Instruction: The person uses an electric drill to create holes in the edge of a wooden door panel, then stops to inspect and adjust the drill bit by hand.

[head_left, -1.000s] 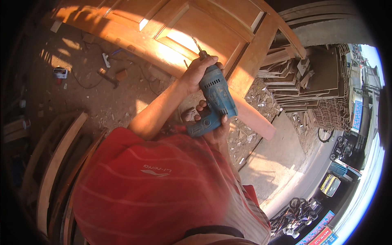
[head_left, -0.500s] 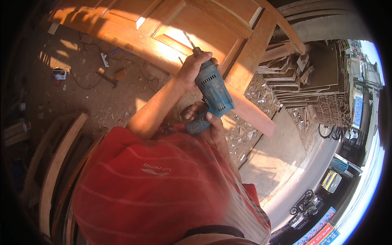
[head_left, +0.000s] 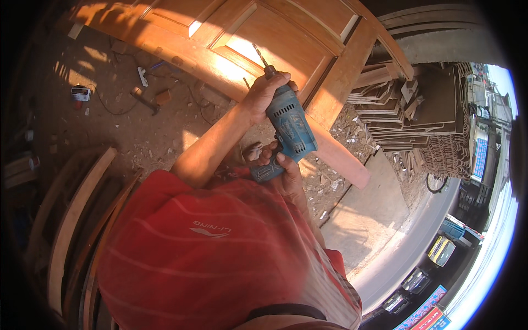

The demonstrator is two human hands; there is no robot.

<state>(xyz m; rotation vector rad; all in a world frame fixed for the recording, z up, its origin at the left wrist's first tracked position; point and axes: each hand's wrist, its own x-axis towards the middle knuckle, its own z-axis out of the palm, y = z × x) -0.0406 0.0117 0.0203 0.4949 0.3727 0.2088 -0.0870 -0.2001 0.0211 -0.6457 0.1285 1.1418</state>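
A blue power drill (head_left: 296,125) is held in front of my red shirt, its long twist bit (head_left: 258,54) pointing up and away over a wooden panel door (head_left: 165,47). My left hand (head_left: 263,98) is closed around the front of the drill, just behind the chuck (head_left: 270,70). Around the handle is my right hand (head_left: 290,169), with fingers by the trigger and the thumb on the near side. The tip of the bit appears over the door's panel; whether it touches the wood, I cannot tell.
A pale plank (head_left: 344,159) juts out under the door. On the dirt floor lie a hammer (head_left: 146,103), a white power strip (head_left: 142,76) and a small box (head_left: 81,93). Curved wooden pieces (head_left: 77,225) stand at left; stacked boards (head_left: 412,115) and a road (head_left: 396,275) are at right.
The drill and both hands sit slightly lower and further right in the picture, as the whole view has shifted a little. My grip looks the same. A motorcycle on the road has left its spot.
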